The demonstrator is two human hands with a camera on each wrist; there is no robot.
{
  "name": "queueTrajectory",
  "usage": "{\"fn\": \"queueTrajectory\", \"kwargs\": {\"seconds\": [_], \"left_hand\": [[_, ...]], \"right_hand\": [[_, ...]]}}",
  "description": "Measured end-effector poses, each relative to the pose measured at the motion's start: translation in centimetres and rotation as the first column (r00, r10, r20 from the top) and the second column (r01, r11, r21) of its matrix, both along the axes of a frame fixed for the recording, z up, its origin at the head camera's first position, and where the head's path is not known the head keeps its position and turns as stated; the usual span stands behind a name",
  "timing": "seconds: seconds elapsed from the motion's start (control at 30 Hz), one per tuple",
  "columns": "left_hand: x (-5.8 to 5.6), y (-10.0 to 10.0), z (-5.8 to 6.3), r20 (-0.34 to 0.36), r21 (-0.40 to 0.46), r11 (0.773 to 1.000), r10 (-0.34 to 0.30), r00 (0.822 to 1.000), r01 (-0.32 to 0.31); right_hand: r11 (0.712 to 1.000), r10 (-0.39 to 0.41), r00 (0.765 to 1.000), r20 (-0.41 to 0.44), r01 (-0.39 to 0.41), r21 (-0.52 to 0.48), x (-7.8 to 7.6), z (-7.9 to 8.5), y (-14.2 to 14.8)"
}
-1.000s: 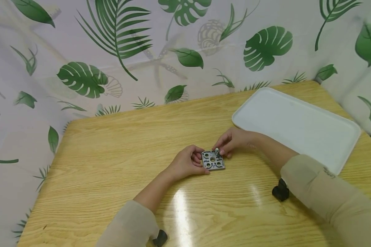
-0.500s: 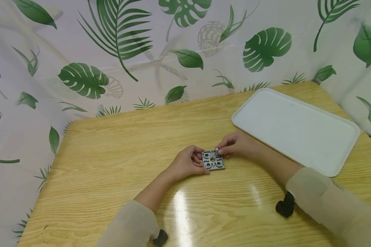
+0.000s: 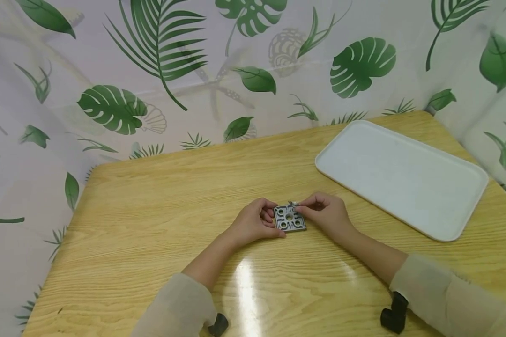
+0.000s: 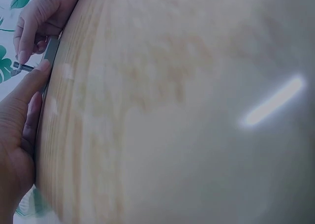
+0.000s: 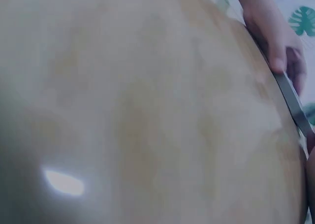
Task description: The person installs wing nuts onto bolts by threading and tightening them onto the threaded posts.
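Note:
A square grey metal plate (image 3: pixel 290 224) with several round holes lies on the wooden table. My left hand (image 3: pixel 250 223) holds it from the left, thumb along the near edge and fingers at the far side. At the plate's far right corner, a small metal screw (image 3: pixel 294 204) is pinched between the thumb and forefinger of my right hand (image 3: pixel 329 215), which partly cover it. In the left wrist view the screw (image 4: pixel 27 67) juts out past the left thumb, with a right fingertip at its head. The right wrist view shows the plate edge-on (image 5: pixel 290 98) under the left thumb.
A white rectangular tray (image 3: pixel 405 178) rests at the back right of the table (image 3: pixel 173 201). Black wrist mounts (image 3: pixel 394 313) hang below both sleeves. A leaf-patterned cloth (image 3: pixel 219 56) stands behind the table and along its sides.
My right hand has turned about the screw, its wrist and forearm swinging toward me and away from the tray. The screw is more covered by the fingers. The left hand and plate stay put.

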State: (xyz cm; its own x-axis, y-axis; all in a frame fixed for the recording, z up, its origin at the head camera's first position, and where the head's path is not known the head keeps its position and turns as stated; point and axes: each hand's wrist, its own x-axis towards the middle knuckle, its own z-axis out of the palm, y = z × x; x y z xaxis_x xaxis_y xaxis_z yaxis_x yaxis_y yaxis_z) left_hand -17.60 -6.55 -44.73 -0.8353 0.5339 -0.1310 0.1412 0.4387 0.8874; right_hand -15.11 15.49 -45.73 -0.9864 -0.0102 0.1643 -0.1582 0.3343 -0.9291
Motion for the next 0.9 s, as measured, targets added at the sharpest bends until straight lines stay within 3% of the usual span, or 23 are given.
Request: {"fn": "queueTrajectory", "kwargs": {"seconds": [0.2,0.37,0.47,0.6,0.7,0.77,0.83,0.9], "left_hand": [[0.0,-0.1,-0.4,-0.02,-0.008,1.0,-0.004,1.0,0.004],[-0.1,-0.1,-0.6,-0.02,-0.003,1.0,-0.006,1.0,0.006],[-0.1,-0.1,-0.7,-0.019,0.003,1.0,-0.005,1.0,0.005],[0.0,0.0,-0.7,-0.022,0.008,1.0,0.0,1.0,0.0],[0.0,0.1,-0.8,-0.02,0.012,1.0,0.004,1.0,-0.004],[0.0,0.2,-0.9,-0.013,0.016,1.0,0.007,1.0,-0.007],[0.0,0.2,-1.0,-0.01,0.018,1.0,0.009,1.0,-0.009],[0.0,0.2,-1.0,-0.009,0.018,1.0,0.011,1.0,-0.011]], "right_hand": [[0.995,-0.077,0.983,-0.167,0.086,0.045,1.2,-0.3,-1.2],[0.982,-0.055,0.931,-0.362,0.116,0.149,1.7,-0.7,-1.7],[0.979,-0.05,0.915,-0.4,0.123,0.161,1.6,-1.0,-1.7],[0.985,-0.067,0.95,-0.306,0.111,0.129,1.4,-1.0,-1.3],[0.99,-0.089,0.984,-0.154,0.104,0.093,0.9,-0.7,-0.8],[0.991,-0.086,0.995,-0.047,0.091,0.097,0.3,-0.4,-0.3],[0.993,-0.04,0.998,0.055,0.033,0.117,-0.5,0.1,0.2],[0.987,0.063,0.987,0.148,-0.083,0.139,-1.5,0.6,0.9]]}}
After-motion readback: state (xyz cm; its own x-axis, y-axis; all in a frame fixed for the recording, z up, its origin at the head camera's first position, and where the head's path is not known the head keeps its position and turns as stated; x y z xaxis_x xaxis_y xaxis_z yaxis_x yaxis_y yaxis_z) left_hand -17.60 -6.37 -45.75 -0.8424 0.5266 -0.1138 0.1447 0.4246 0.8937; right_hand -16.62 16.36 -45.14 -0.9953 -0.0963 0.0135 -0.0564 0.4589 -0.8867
